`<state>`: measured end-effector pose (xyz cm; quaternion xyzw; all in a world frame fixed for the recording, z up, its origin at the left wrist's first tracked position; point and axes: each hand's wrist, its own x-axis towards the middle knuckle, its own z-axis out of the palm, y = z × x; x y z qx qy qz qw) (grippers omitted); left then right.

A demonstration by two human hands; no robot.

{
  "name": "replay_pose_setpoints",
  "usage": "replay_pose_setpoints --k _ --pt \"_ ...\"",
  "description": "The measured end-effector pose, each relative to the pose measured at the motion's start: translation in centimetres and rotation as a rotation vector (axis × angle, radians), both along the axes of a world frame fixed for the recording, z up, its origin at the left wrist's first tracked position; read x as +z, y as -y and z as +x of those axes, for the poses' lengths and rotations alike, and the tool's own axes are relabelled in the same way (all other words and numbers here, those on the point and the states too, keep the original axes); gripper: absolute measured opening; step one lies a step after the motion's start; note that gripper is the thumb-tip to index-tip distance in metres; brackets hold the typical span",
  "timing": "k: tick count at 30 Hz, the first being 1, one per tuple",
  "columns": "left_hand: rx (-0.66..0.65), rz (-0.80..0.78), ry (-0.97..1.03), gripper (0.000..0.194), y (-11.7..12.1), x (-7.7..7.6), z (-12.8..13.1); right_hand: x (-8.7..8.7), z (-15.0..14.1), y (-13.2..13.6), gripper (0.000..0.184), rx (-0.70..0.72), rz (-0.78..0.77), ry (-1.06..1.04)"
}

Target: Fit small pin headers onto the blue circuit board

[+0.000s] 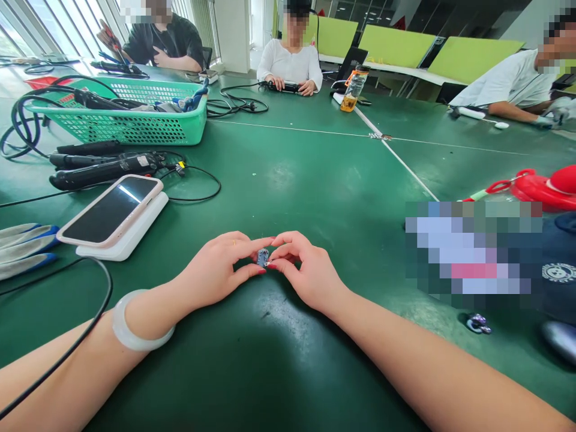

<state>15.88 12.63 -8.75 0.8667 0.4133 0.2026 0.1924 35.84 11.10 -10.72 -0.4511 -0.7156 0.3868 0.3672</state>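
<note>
Low over the green table, a small grey-blue piece [263, 257] with dark marks along its edges is pinched between the thumb and fingers of my left hand [225, 264]. Its exact kind is too small to tell. My right hand [306, 270] meets it from the right, fingers curled and closed at the piece's edge. A tiny pale bit [269, 263] shows by the right thumb tip; whether it is part of the piece, I cannot tell. The fingertips of both hands nearly touch above the piece. A pale bangle [123, 324] circles my left wrist.
On the left are a phone [112, 210] on a white box [130, 243], gloves [24, 249], black tools [108, 168] and a green basket [148, 126]. A cable crosses my left forearm. A purple trinket [477, 324] lies right; a bottle [354, 90] and three people are beyond.
</note>
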Motion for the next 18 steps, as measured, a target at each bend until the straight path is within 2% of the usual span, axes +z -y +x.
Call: replay_pose_setpoints --k 10,18 --pt "-0.074 0.093 0.011 0.054 0.35 -0.29 -0.17 0.50 -0.22 0.19 0.019 -0.010 0.022 0.038" --pt "-0.072 0.064 0.012 0.055 0.44 -0.15 -0.12 0.54 -0.09 0.40 0.023 0.012 0.091 0.091"
